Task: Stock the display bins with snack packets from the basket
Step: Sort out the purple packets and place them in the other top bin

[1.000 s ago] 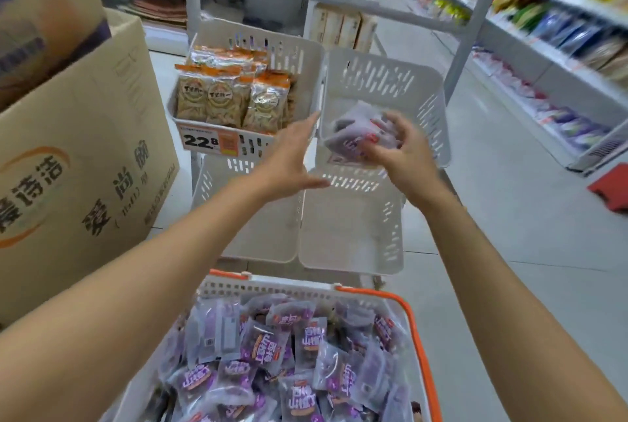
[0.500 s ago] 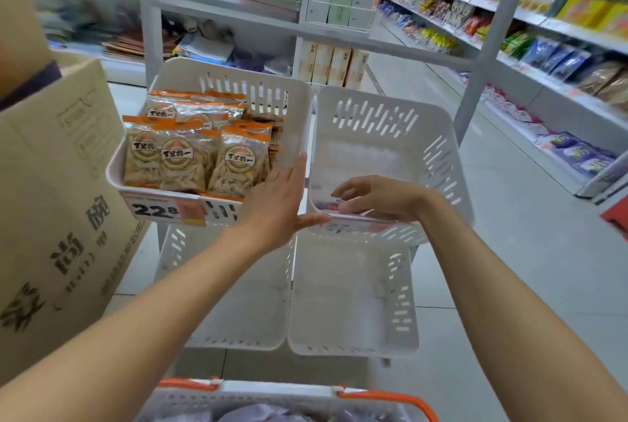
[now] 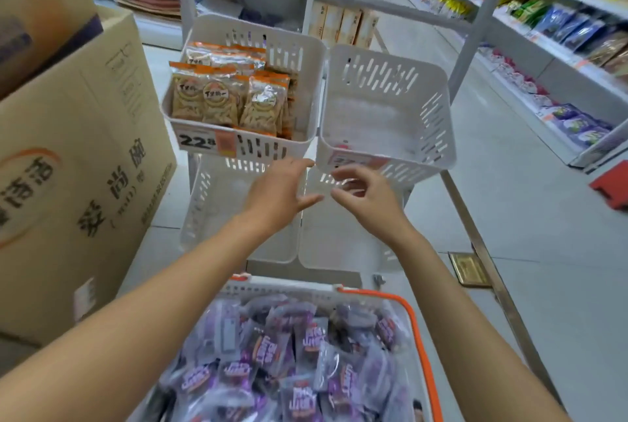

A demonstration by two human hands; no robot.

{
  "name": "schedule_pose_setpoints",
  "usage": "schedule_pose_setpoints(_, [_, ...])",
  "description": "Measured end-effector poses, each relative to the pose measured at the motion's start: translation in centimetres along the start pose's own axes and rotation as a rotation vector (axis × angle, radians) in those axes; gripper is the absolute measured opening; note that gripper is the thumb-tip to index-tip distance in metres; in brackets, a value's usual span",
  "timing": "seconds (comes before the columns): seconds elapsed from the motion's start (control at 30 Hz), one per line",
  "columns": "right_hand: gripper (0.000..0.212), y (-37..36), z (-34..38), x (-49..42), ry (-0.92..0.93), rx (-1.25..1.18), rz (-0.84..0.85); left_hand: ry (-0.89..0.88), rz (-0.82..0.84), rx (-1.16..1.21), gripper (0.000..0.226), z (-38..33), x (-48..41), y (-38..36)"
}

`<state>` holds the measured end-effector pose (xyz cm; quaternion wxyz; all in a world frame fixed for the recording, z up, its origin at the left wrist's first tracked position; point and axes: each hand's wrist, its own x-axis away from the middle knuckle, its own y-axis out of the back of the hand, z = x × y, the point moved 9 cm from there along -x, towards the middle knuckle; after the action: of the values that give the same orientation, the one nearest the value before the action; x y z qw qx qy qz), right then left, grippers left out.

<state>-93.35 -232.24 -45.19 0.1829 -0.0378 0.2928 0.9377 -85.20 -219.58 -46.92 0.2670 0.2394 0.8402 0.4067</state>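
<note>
Here, both bare arms reach forward over a shopping basket [image 3: 289,287] heaped with purple snack packets [image 3: 272,353], its orange handle [image 3: 418,336] curving along the right side. The left hand [image 3: 277,194] is held flat and relaxed, fingers straight and pointing right, the thumb spread apart below them; it holds nothing. The right hand [image 3: 365,199] hovers just beside it with fingers loosely curled inward, also holding nothing, and a narrow gap separates the two. Both hands hang just below the front rims of the two upper display bins, the left fingertips near the seam where the bins meet. The upper left bin [image 3: 272,44] carries upright orange-topped snack packets [image 3: 221,98] behind a price tag [image 3: 197,141] reading 22.8. The upper right bin [image 3: 436,115] shows its pale bottom, with a label on its front wall partly hidden by blur. Beneath them sit a lower left bin [image 3: 210,204] and a lower right bin [image 3: 339,245], both behind the hands. A large cardboard box [image 3: 85,166] crowds the left side close to the bins, while open aisle floor [image 3: 526,217] stretches to the right toward stocked store shelves [image 3: 560,13].
</note>
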Motion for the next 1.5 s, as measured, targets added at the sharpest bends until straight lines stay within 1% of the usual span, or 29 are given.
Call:
schedule_pose_setpoints(0.07, [0.024, -4.0, -3.1, 4.7, -0.125, 0.047, 0.211, 0.077, 0.100, 0.007, 0.068, 2.2, 4.6, -1.8])
schedule_pose_setpoints(0.13, [0.029, -7.7, -7.1, 9.7, -0.257, 0.163, 0.424, 0.146, 0.165, 0.035, 0.069, 4.4, 9.5, -3.3])
schedule_pose_setpoints(0.2, [0.029, -9.8, -10.8, 14.2, -0.338, 0.249, 0.536, 0.217, 0.212, 0.079, 0.067, 6.5, 13.9, -4.5])
schedule_pose_setpoints(0.27, [0.036, -10.9, -13.8, 17.9, -0.382, 0.353, 0.617, 0.277, 0.243, 0.114, 0.064, 8.1, 17.6, -5.5])
schedule_pose_setpoints(0.33, [0.042, -11.5, -16.3, 20.6, -0.375, 0.535, 0.673, 0.314, 0.266, 0.137, 0.061, 8.9, 20.4, -6.4])
schedule_pose_setpoints(0.37, [0.037, -11.6, -17.0, 21.2, -0.341, 0.606, 0.661, 0.326, 0.275, 0.153, 0.060, 9.1, 21.5, -6.8])
schedule_pose_setpoints(0.4, [0.026, -11.6, -17.2, 21.3, -0.315, 0.641, 0.620, 0.339, 0.280, 0.178, 0.060, 9.1, 22.3, -7.1])
schedule_pose_setpoints(0.43, [0.013, -11.4, -17.1, 21.1, -0.313, 0.641, 0.567, 0.350, 0.276, 0.210, 0.059, 9.0, 22.9, -7.5])
schedule_pose_setpoints(0.47, [0.007, -11.1, -16.6, 20.7, -0.316, 0.607, 0.511, 0.356, 0.269, 0.241, 0.059, 8.7, 23.4, -7.7])
schedule_pose_setpoints(0.53, [0.021, -10.0, -15.0, 19.2, -0.319, 0.460, 0.366, 0.370, 0.253, 0.326, 0.061, 7.8, 23.9, -8.5])
schedule_pose_setpoints(0.57, [0.020, -9.6, -13.8, 18.7, -0.323, 0.326, 0.323, 0.390, 0.251, 0.408, 0.065, 7.1, 24.1, -8.9])
schedule_pose_setpoints(0.63, [0.011, -10.3, -11.3, 18.6, -0.320, 0.038, 0.344, 0.467, 0.298, 0.619, 0.070, 5.9, 24.7, -10.3])
schedule_pose_setpoints(0.67, [0.008, -10.9, -10.1, 18.8, -0.313, -0.078, 0.384, 0.515, 0.336, 0.714, 0.063, 5.4, 25.0, -11.0])
schedule_pose_setpoints(0.7, [0.007, -11.5, -9.2, 19.0, -0.302, -0.144, 0.416, 0.559, 0.377, 0.787, 0.047, 5.2, 25.4, -11.8])
schedule_pose_setpoints(0.73, [0.009, -12.0, -8.7, 19.4, -0.290, -0.152, 0.432, 0.598, 0.399, 0.833, 0.029, 5.3, 25.8, -12.2])
schedule_pose_setpoints(0.77, [0.016, -12.3, -8.7, 19.7, -0.280, -0.110, 0.434, 0.631, 0.390, 0.858, 0.018, 5.7, 26.1, -12.4])
schedule_pose_setpoints(0.83, [0.034, -12.6, -10.2, 20.9, -0.286, 0.081, 0.433, 0.698, 0.344, 0.848, 0.021, 7.3, 26.9, -12.1])
schedule_pose_setpoints(0.87, [0.038, -13.1, -11.7, 21.9, -0.322, 0.195, 0.472, 0.720, 0.333, 0.837, 0.024, 8.1, 27.3, -11.9])
schedule_pose_setpoints(0.97, [0.036, -15.6, -16.1, 25.8, -0.367, 0.573, 0.734, 0.782, 0.328, 0.856, 0.025, 9.6, 28.3, -11.7])
schedule_pose_setpoints(1.03, [0.031, -15.9, -17.1, 26.0, -0.392, 0.620, 0.736, 0.847, 0.322, 0.943, 0.022, 10.2, 28.8, -11.9])
schedule_pose_setpoints(1.1, [0.028, -15.7, -17.1, 25.1, -0.375, 0.599, 0.687, 0.868, 0.340, 1.021, 0.029, 10.2, 28.9, -12.0])
schedule_pose_setpoints(1.13, [0.036, -15.8, -17.0, 24.8, -0.374, 0.583, 0.688, 0.856, 0.363, 0.998, 0.036, 10.2, 28.9, -12.0])
schedule_pose_setpoints(1.2, [0.062, -16.0, -17.4, 24.7, -0.416, 0.574, 0.707, 0.797, 0.411, 0.875, 0.051, 10.4, 28.7, -11.7])
schedule_pose_setpoints(1.23, [0.064, -16.1, -17.5, 24.8, -0.418, 0.617, 0.727, 0.756, 0.422, 0.813, 0.054, 10.4, 28.5, -11.5])
schedule_pose_setpoints(1.27, [0.054, -16.1, -17.6, 24.8, -0.412, 0.645, 0.744, 0.713, 0.422, 0.742, 0.052, 10.4, 28.2, -11.1])
schedule_pose_setpoints(1.3, [0.038, -16.0, -17.7, 24.9, -0.435, 0.626, 0.756, 0.675, 0.410, 0.666, 0.048, 10.5, 28.0, -10.7])
schedule_pose_setpoints(1.33, [0.033, -15.8, -17.7, 24.8, -0.460, 0.562, 0.761, 0.647, 0.382, 0.601, 0.042, 10.7, 27.7, -10.2])
schedule_pose_setpoints(1.4, [0.037, -15.5, -16.7, 24.2, -0.449, 0.441, 0.760, 0.601, 0.280, 0.525, 0.029, 11.1, 26.9, -8.8])
schedule_pose_setpoints(1.5, [0.031, -14.5, -13.2, 21.9, -0.314, 0.288, 0.637, 0.564, 0.098, 0.561, 0.013, 11.7, 26.1, -6.6])
